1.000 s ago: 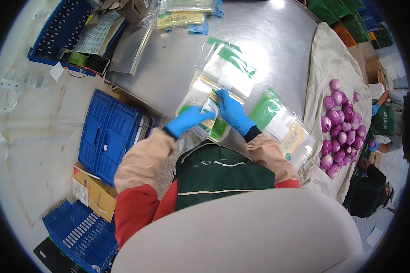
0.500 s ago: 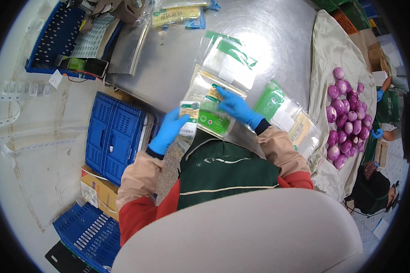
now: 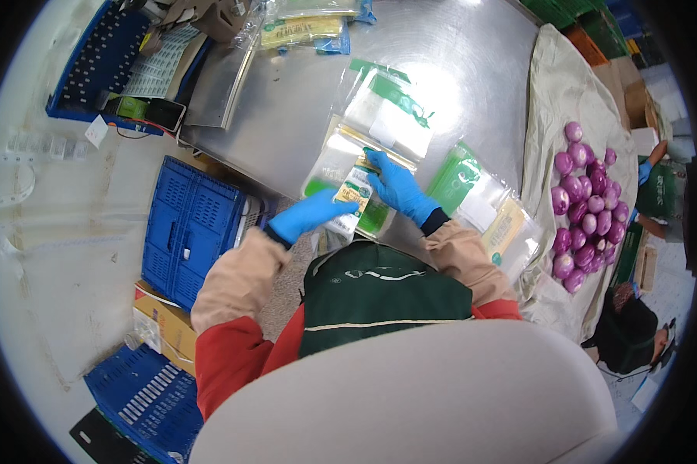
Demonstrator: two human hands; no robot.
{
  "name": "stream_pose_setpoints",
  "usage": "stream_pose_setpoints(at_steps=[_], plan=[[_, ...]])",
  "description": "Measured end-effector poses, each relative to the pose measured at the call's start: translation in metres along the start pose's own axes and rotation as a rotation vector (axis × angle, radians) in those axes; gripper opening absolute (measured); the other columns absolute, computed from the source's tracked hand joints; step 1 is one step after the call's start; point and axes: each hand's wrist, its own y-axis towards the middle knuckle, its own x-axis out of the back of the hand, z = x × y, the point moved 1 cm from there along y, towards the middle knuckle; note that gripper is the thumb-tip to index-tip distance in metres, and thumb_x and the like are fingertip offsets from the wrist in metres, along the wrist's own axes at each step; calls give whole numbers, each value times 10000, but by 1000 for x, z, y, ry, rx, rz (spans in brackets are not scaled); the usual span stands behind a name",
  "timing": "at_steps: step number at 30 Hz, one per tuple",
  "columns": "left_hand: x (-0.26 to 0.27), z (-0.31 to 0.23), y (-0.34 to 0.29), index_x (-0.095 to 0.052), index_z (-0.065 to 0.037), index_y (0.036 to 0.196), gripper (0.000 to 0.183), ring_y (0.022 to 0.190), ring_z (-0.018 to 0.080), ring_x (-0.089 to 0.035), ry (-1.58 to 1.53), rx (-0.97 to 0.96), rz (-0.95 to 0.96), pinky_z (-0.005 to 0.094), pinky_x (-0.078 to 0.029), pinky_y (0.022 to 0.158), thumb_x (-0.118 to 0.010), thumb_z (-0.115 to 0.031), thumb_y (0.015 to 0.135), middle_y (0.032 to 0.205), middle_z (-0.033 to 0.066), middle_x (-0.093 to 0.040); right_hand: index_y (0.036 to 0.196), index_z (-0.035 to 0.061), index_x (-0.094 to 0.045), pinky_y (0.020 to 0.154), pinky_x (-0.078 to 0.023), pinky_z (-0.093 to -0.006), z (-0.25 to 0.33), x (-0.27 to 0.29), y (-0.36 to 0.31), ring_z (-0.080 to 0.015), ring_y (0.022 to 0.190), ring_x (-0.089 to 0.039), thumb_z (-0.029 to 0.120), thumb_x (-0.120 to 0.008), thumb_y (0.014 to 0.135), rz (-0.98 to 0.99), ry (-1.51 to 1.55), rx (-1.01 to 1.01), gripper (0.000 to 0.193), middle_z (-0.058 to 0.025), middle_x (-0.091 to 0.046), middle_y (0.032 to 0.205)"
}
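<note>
Both hands, left (image 3: 310, 214) and right (image 3: 397, 188), grip one clear bag (image 3: 352, 193) over the table (image 3: 302, 100); the onions (image 3: 584, 209), far right, lie unpacked, so packing looks early.

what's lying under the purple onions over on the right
The onions lie on a beige cloth draped over the steel table's right end. What is beneath the cloth is covered, so it cannot be seen.

Left hand (image 3: 308, 214), out to the side half a second ago, is now back at the clear printed bag (image 3: 354, 193), fingertips on its label. Right hand (image 3: 399, 188) grips the bag's upper edge, nearer the left hand than before.
</note>
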Motion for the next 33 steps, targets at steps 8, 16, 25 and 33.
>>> stream_pose_setpoints(at_steps=[8,16,25,33], plan=[[18,27,-70,-576,23,1237,355,966,144,-625,-418,-245,-402,290,-504,854,-625,-101,908,1095,93,-663,908,115,-641,1053,-384,-423,-4,0,-16,-408,1320,-365,207,-779,735,139,-112,264,239,-137,-206,1572],[24,33,-19,-533,34,1274,383,1001,150,-625,-129,-351,-297,299,-493,922,-563,-13,896,1129,94,-646,1020,61,-653,898,-483,-358,-2,23,1,-289,1046,-620,131,-675,842,-144,325,-152,192,-180,-631,1184],[-3,12,90,-641,52,1092,284,772,145,-654,-305,-184,-346,284,-526,677,-611,-164,910,891,75,-682,1199,60,-584,867,-486,-325,24,40,28,-212,990,-646,124,-569,935,-479,275,62,272,-125,-670,1085],[2,25,63,-627,22,1129,370,797,135,-640,10,-35,-37,294,-518,701,-657,-267,901,915,71,-684,1187,25,-453,945,-485,-359,-6,-11,9,-307,1105,-618,-21,-426,948,-206,142,52,245,-182,-633,1167]])
